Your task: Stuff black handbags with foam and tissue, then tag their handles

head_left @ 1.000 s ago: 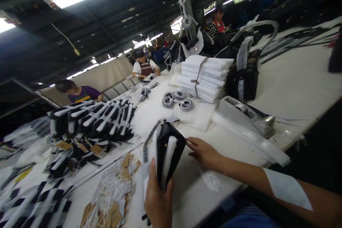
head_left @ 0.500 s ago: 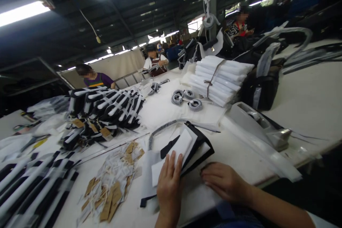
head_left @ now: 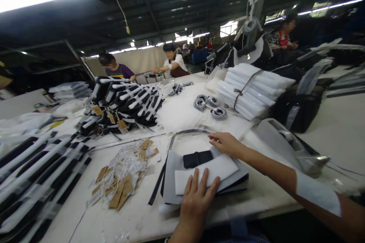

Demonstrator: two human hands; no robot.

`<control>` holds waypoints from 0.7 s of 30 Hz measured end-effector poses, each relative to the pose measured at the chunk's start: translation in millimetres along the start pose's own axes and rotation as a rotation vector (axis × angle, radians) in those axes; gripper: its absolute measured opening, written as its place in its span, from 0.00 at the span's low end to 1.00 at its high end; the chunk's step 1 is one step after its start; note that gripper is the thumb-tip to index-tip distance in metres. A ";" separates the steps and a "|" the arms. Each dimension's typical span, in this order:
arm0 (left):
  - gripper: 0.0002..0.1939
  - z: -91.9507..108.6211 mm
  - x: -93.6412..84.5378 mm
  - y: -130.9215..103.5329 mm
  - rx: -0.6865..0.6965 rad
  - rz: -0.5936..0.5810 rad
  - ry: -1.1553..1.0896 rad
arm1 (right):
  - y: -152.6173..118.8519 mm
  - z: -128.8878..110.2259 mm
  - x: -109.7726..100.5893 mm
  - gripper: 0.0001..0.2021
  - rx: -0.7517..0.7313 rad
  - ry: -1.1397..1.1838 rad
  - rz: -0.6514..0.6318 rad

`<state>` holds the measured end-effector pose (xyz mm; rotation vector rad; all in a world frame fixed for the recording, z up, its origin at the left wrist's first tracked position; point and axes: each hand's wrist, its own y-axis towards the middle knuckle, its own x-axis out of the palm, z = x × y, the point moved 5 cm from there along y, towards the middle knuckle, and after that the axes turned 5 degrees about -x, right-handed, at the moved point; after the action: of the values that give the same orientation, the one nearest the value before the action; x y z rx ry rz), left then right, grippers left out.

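Note:
A flat grey bag (head_left: 171, 176) with black edges and a black buckled tab (head_left: 197, 158) lies in front of me. Across it rests a white foam sheet (head_left: 182, 183), pressed down by my left hand (head_left: 198, 195), open with fingers spread. Beyond the bag arcs its clear-wrapped handle (head_left: 188, 132). My right hand (head_left: 226, 144) reaches over the bag's far side, fingertips beside the handle and apart from the thumb; whether they touch it is unclear. A dark strap (head_left: 156, 186) hangs off the bag's left side.
Tags with strings (head_left: 122, 176) lie left of the bag. Bundles of black-and-white wrapped pieces (head_left: 125, 102) are further left. Wrapped coils (head_left: 218, 113), a tied white stack (head_left: 253, 87) and a grey tape dispenser (head_left: 282, 140) stand right. Several people work behind.
My right hand has moved from the table's near edge to the bag's far side by the handle. The bag and foam now lie flatter and turned, with my left hand spread on the foam.

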<state>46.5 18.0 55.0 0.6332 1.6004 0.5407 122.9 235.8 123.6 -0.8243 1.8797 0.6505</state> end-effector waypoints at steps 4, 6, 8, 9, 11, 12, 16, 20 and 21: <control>0.28 -0.1 -1.1 -5.8 0.013 -0.027 -0.003 | 47.8 14.7 28.1 0.13 0.170 -0.150 -0.210; 0.27 -0.9 -2.2 -6.3 0.015 -0.024 -0.009 | 58.0 18.0 40.7 0.16 0.253 -0.210 -0.267; 0.27 -1.4 -2.7 -5.8 0.012 -0.012 -0.010 | 62.5 20.6 49.3 0.17 0.314 -0.249 -0.298; 0.27 -1.2 -2.6 -5.5 0.011 -0.007 -0.012 | 63.6 22.3 52.0 0.17 0.337 -0.261 -0.309; 0.27 -0.8 -2.3 -5.2 0.002 -0.003 -0.018 | 64.8 27.0 55.0 0.17 0.370 -0.263 -0.332; 0.27 -0.6 -1.7 -5.3 -0.006 -0.010 -0.022 | 65.1 29.8 55.6 0.17 0.380 -0.256 -0.346; 0.28 -0.6 0.2 -6.7 -0.014 -0.048 -0.024 | 65.9 41.0 55.4 0.17 0.375 -0.181 -0.391; 0.29 -6.8 -1.3 -7.4 0.019 -0.035 -0.020 | 65.3 51.1 52.2 0.15 0.301 -0.070 -0.343; 0.28 -9.7 -1.7 -7.5 0.024 -0.037 -0.024 | 64.8 53.6 51.4 0.15 0.286 -0.035 -0.322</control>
<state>36.3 11.5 52.4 0.6248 1.5954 0.4857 85.9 302.1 60.7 -0.8928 1.7071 0.1905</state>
